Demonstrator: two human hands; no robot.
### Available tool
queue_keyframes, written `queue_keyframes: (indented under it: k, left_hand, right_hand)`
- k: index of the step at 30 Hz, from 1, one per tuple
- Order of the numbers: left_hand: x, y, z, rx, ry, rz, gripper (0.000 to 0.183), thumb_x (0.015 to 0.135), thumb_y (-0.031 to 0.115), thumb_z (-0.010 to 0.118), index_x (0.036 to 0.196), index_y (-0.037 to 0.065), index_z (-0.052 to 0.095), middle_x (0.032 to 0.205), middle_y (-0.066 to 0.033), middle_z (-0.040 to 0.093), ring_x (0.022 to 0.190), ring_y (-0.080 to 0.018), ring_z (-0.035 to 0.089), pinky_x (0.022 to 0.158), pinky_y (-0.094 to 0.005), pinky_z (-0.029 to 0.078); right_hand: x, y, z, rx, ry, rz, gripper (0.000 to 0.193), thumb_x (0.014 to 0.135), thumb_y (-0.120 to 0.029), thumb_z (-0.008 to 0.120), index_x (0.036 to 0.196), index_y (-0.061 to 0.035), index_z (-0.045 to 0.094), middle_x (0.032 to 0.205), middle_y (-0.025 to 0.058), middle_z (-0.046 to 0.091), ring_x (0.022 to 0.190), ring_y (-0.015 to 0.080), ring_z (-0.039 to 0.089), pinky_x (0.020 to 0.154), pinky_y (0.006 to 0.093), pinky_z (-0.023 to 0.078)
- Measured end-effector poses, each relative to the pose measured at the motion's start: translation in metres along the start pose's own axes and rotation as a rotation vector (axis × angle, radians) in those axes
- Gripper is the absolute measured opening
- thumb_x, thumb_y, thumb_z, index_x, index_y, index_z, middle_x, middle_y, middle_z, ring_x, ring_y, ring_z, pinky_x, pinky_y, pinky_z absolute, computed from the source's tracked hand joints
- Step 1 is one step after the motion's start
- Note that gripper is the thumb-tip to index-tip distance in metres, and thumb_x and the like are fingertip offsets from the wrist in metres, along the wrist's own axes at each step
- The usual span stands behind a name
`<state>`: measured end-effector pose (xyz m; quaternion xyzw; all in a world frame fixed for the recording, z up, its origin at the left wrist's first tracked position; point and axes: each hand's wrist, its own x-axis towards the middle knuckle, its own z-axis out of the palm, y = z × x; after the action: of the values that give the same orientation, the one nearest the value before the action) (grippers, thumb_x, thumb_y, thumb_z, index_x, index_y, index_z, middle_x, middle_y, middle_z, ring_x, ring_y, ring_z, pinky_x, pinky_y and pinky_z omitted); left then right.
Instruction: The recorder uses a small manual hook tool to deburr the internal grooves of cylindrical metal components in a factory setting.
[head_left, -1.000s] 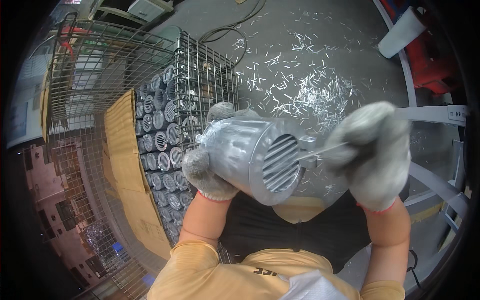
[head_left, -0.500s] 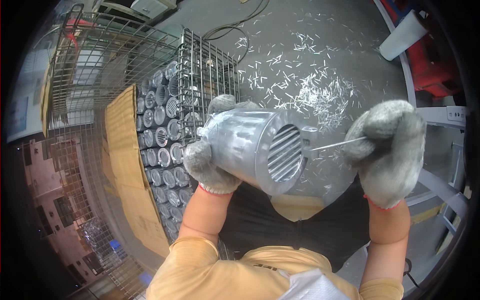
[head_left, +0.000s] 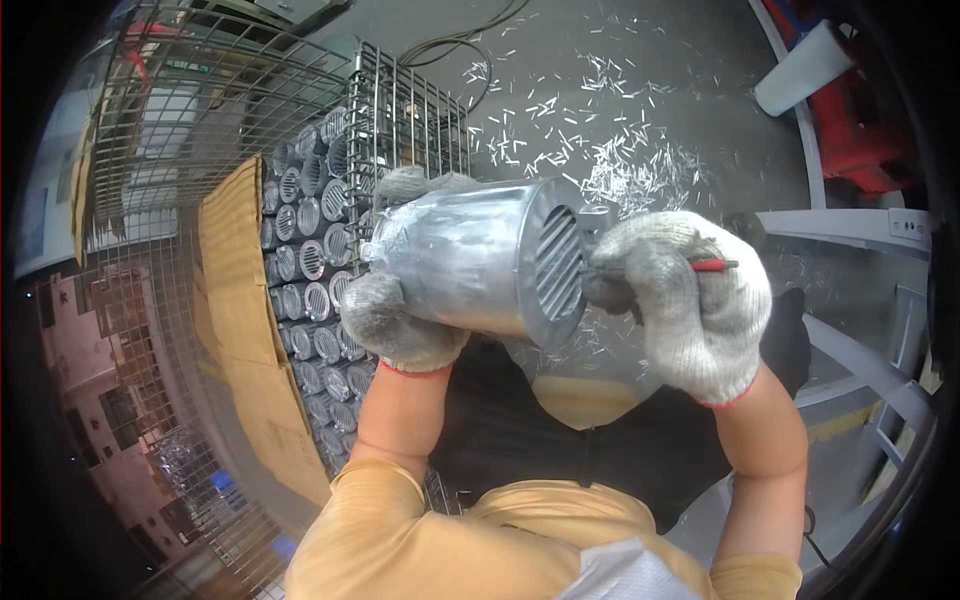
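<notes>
Underfoot, grey workshop floor [head_left: 720, 70], littered with bright metal slivers [head_left: 635, 180], thickest just beyond the work. Held above it at mid-view: silvery metal cylinder [head_left: 455, 260], lying nearly on its side, slatted end [head_left: 560, 262] turned to the right, with a small tab [head_left: 598, 215] at the upper rim. Gripped at its left end by the left hand [head_left: 405, 335], grey-gloved, fingers wrapped round from far and near sides. Just beside the slatted end, right hand [head_left: 690, 300], gloved too, fingers curled tightly around a slim tool [head_left: 712, 265] showing red at the back of the fist. Cannot tell contact from a slight gap between those fingers and the slats.

Toward the body, black trousers [head_left: 650, 450] and yellow shirt [head_left: 470, 545], bounding the near side. To the left, wire basket [head_left: 385, 110] with stacked rows of similar cylinders [head_left: 310, 240], edged by upright brown cardboard [head_left: 240, 310]; little room that way, depth of the gap hard to judge. To the right, beyond the glove, pale metal frame [head_left: 840, 225]; at upper right, white roll [head_left: 803, 68] beside something red [head_left: 860, 140]. Roomiest straight ahead: flat floor, reaching past a dark hose [head_left: 450, 42] near the basket.
</notes>
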<state>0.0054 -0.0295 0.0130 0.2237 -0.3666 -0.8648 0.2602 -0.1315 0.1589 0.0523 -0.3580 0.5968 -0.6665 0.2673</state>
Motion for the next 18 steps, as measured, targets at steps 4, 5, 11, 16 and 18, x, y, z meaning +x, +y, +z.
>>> queue_keyframes:
  k: [4,5,11,16,18]
  left_hand:
    - [0.004,-0.002,-0.009,-0.065,-0.130,-0.008,0.102,0.063,0.061,0.083,0.143,0.015,0.040,0.137,-0.0132,0.054,0.128,-0.0309,0.056,0.109,-0.0494,0.051]
    - [0.003,-0.003,-0.012,-0.069,-0.126,-0.001,0.102,0.063,0.061,0.083,0.143,0.015,0.040,0.137,-0.0132,0.054,0.128,-0.0309,0.056,0.109,-0.0494,0.051]
    - [0.005,-0.004,-0.022,-0.062,-0.082,-0.018,0.101,0.065,0.062,0.081,0.145,0.016,0.039,0.135,-0.0142,0.055,0.128,-0.0322,0.056,0.108,-0.0488,0.052]
    - [0.006,-0.002,-0.021,-0.033,-0.100,-0.056,0.098,0.064,0.057,0.083,0.143,0.017,0.041,0.136,-0.0131,0.054,0.128,-0.0320,0.056,0.111,-0.0486,0.050]
    - [0.004,0.005,-0.001,-0.315,-0.285,0.040,0.095,0.063,0.054,0.082,0.141,0.017,0.042,0.135,-0.0128,0.054,0.127,-0.0319,0.056,0.112,-0.0482,0.049]
  right_hand:
    - [-0.017,-0.007,0.012,0.507,0.248,0.029,0.016,0.102,-0.005,0.059,0.108,0.0041,0.070,0.094,0.0075,0.073,0.082,0.0176,0.069,0.075,0.0294,0.058]
    - [-0.017,-0.008,0.002,0.304,0.144,-0.017,0.018,0.103,-0.007,0.059,0.112,0.0038,0.069,0.099,0.0081,0.072,0.087,0.0170,0.068,0.079,0.0281,0.057]
    - [-0.014,-0.010,0.010,0.264,0.051,0.172,0.026,0.105,-0.011,0.057,0.126,0.0029,0.063,0.104,0.0079,0.072,0.085,0.0121,0.068,0.078,0.0272,0.058]
    - [-0.001,-0.007,0.007,-0.026,-0.072,0.125,0.028,0.106,-0.011,0.055,0.129,0.0023,0.064,0.105,0.0072,0.073,0.084,0.0113,0.068,0.077,0.0277,0.059]
    - [-0.005,-0.014,0.006,0.221,0.068,0.058,0.022,0.103,-0.006,0.059,0.120,0.0027,0.069,0.099,0.0074,0.074,0.081,0.0111,0.068,0.073,0.0268,0.058]
